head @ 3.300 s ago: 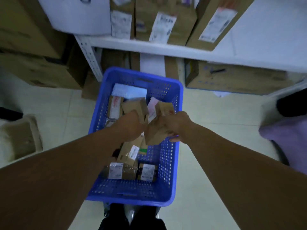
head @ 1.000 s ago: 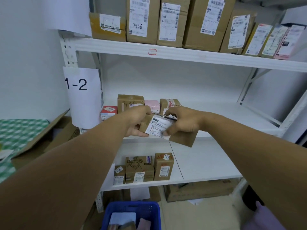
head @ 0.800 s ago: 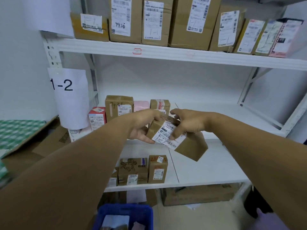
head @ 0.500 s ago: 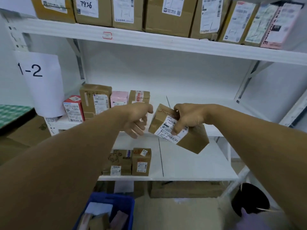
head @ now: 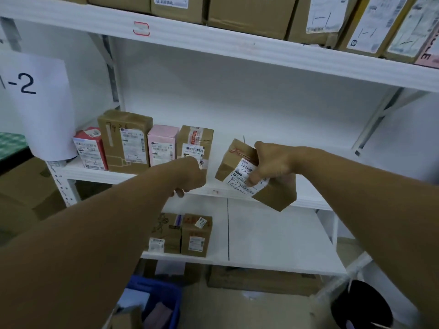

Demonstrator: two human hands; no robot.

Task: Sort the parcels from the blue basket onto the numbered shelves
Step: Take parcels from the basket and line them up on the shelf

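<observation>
1. The right hand (head: 273, 166) is gripping a small brown cardboard parcel (head: 278, 197) from above, with the thumb lying across its white shipping label (head: 242, 178). The parcel is hanging tilted in the air, just in front of the middle shelf (head: 114, 178).
2. The left hand (head: 190, 174) is hovering just beside it, fingers loosely curled and holding nothing.
3. The parcel is looking stiff and light enough for 1 hand. The tape and label are probably slick, so gripping 2 opposite bare cardboard faces seems safest.
4. Its label is showing barcodes and "502 6"; the rest is too small to read.
5. 4 parcels are standing in a row on the middle shelf. The tall brown box (head: 126, 141) is bearing a handwritten "1-2" and digits starting "79".
6. A paper sign (head: 35, 103) is showing "-2", cut off at the frame edge.
7. The blue basket (head: 164, 295) is sitting on the floor below, parcels inside.
</observation>
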